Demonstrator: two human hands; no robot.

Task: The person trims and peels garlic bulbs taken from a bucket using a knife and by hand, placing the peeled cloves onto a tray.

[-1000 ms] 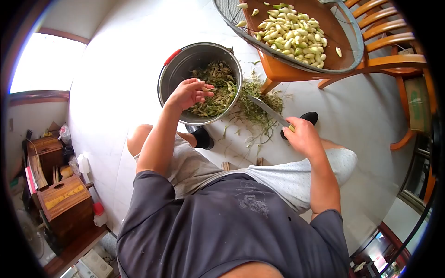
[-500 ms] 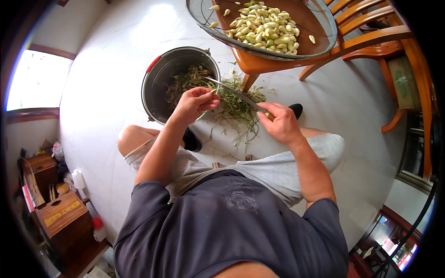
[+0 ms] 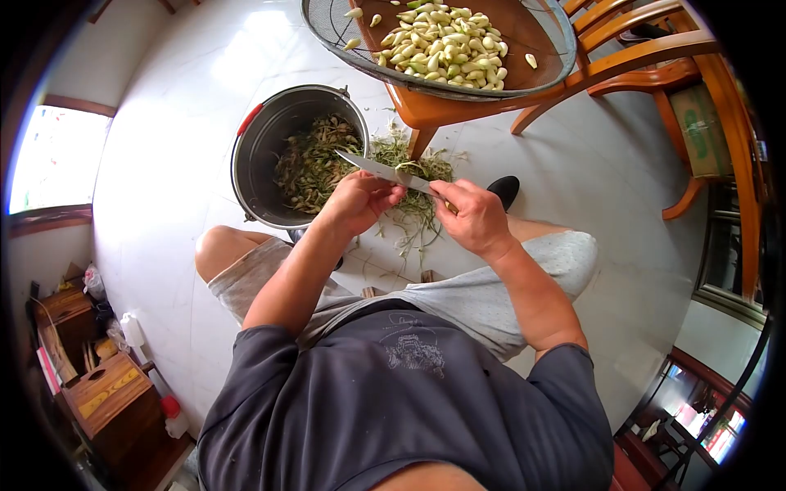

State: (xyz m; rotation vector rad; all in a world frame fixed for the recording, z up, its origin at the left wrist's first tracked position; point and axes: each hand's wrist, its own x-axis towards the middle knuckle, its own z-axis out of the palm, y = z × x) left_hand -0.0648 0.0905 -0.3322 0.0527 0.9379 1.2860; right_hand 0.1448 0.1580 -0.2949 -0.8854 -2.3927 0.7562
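My right hand (image 3: 479,219) is closed round the handle of a knife (image 3: 383,170). The blade points left and lies just above the fingertips of my left hand (image 3: 362,202). That hand is pinched closed on a small onion-like bulb, mostly hidden by the fingers and blade. A pale bit (image 3: 404,170) shows at the blade. Under the hands stands a metal bucket (image 3: 246,176) with a red grip on its handle, holding plant trimmings (image 3: 315,159). More green stalks and roots (image 3: 422,225) lie on the floor beside it.
A round mesh sieve (image 3: 327,37) with many trimmed pale bulbs (image 3: 446,45) rests on a wooden chair (image 3: 426,110). A cardboard box (image 3: 702,131) is at right, wooden boxes (image 3: 115,393) at lower left. A black shoe (image 3: 504,192) stands near the trimmings.
The knife and right hand have moved in toward the left hand, and the blade now crosses just above its fingertips. The whole view has shifted slightly, with the bucket and sieve further left.
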